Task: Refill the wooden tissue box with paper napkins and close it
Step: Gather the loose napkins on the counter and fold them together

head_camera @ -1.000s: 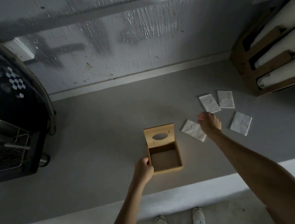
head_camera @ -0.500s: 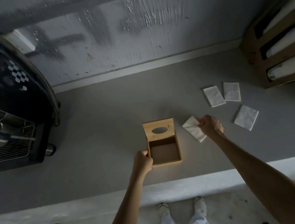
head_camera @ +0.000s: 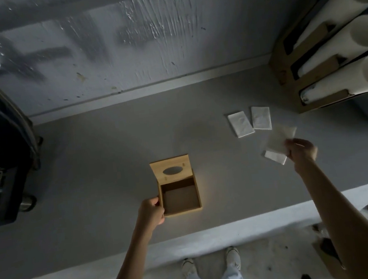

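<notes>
Left hand [head_camera: 151,213] fingers clamp the open wooden tissue box [head_camera: 180,196] on the counter [head_camera: 104,171], right hand [head_camera: 301,150] fingers pinch blurred napkins [head_camera: 275,146]; best square them before lowering flat inside, two napkins [head_camera: 248,122] beyond the fingers.

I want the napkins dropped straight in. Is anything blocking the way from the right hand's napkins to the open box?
Nothing visible: bare counter lies between the right hand, its napkins and the wooden tissue box, lid up.
</notes>
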Tool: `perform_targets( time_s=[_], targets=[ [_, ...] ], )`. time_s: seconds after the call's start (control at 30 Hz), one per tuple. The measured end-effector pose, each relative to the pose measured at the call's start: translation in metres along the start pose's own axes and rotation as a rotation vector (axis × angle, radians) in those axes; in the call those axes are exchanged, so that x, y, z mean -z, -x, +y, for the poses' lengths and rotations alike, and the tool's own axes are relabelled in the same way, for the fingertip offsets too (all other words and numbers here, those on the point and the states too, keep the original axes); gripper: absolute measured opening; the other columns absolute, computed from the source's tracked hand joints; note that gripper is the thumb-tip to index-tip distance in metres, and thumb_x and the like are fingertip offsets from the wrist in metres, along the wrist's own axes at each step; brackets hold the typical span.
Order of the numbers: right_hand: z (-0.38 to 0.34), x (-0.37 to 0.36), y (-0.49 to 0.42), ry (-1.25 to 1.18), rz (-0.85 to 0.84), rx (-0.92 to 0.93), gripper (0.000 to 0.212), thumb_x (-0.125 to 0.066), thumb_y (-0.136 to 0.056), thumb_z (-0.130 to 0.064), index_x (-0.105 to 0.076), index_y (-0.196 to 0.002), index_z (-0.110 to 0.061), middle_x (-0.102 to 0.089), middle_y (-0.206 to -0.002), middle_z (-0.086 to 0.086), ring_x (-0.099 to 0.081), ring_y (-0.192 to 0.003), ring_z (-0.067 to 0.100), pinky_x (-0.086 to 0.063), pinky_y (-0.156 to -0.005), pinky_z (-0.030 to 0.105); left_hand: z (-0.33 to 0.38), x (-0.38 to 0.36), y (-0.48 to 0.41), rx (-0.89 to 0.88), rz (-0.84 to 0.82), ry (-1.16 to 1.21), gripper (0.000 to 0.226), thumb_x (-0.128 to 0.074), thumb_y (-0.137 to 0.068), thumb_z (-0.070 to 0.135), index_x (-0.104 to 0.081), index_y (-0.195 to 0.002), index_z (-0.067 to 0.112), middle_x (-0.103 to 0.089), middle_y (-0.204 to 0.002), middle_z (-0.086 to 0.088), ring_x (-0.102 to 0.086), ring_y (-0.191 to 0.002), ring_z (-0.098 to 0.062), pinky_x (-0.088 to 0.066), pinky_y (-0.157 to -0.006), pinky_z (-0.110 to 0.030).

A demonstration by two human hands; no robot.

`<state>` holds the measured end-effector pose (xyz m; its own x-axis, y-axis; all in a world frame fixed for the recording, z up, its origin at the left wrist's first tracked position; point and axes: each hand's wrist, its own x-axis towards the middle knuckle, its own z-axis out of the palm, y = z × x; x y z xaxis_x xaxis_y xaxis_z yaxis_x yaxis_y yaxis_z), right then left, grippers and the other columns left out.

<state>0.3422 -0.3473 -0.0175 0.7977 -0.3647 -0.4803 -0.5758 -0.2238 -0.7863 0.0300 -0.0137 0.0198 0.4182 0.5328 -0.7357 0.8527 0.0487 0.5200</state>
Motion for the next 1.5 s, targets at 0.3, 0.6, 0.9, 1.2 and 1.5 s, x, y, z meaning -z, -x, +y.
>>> perform_targets(
  time_s=[0.3,0.6,0.9,1.2,1.5],
  targets=[
    [0.012,-0.010,0.003,0.316,0.075,-0.034,0.035,-0.069,-0.080,-0.020,-0.070,-0.111,-0.004,-0.068,-0.111,0.026,-0.063,-0.105,0.042,-0.051,-0.091,0.042,0.007,0.002,0.014,0.064,-0.008,0.128,0.046,-0.047,-0.091,-0.011,-0.051,-0.134,0.007,-0.056,-0.091,-0.002,-0.059,-0.092,-0.027,-0.054,-0.092,-0.045],
    [0.003,-0.020,0.012,0.567,0.101,0.038,0.057,-0.078,-0.076,-0.021,-0.051,-0.120,0.002,-0.059,-0.123,0.028,-0.056,-0.115,0.044,-0.046,-0.094,0.049,0.007,0.001,0.016,0.054,0.017,0.141,0.052,-0.045,-0.092,-0.012,-0.043,-0.140,0.007,-0.054,-0.114,-0.013,-0.055,-0.103,-0.029,-0.051,-0.097,-0.049],
    [0.003,-0.021,0.013,0.396,-0.091,0.119,0.035,-0.078,-0.074,-0.017,-0.071,-0.108,-0.010,-0.071,-0.108,0.019,-0.064,-0.101,0.036,-0.051,-0.087,0.040,0.002,0.004,0.012,0.049,-0.009,0.100,0.049,-0.049,-0.093,-0.004,-0.045,-0.140,0.010,-0.056,-0.128,-0.019,-0.058,-0.113,-0.031,-0.051,-0.097,-0.045],
    [-0.076,-0.104,-0.012,0.249,-0.300,0.261,0.033,-0.078,-0.068,-0.020,-0.073,-0.098,-0.010,-0.070,-0.091,0.012,-0.062,-0.079,0.023,-0.051,-0.069,0.030,0.001,0.002,0.010,0.103,0.041,0.129,0.053,-0.051,-0.093,-0.003,-0.037,-0.143,0.009,-0.053,-0.132,-0.022,-0.056,-0.116,-0.031,-0.049,-0.097,-0.044],
    [-0.047,-0.162,-0.028,0.739,-0.288,0.395,0.042,-0.058,-0.084,-0.008,-0.052,-0.125,-0.002,-0.048,-0.133,0.032,-0.044,-0.125,0.044,-0.038,-0.097,0.041,-0.003,0.002,0.007,0.105,0.057,0.128,0.052,-0.052,-0.092,-0.004,-0.042,-0.141,0.010,-0.053,-0.135,-0.016,-0.057,-0.109,-0.023,-0.053,-0.093,-0.040]
  ],
)
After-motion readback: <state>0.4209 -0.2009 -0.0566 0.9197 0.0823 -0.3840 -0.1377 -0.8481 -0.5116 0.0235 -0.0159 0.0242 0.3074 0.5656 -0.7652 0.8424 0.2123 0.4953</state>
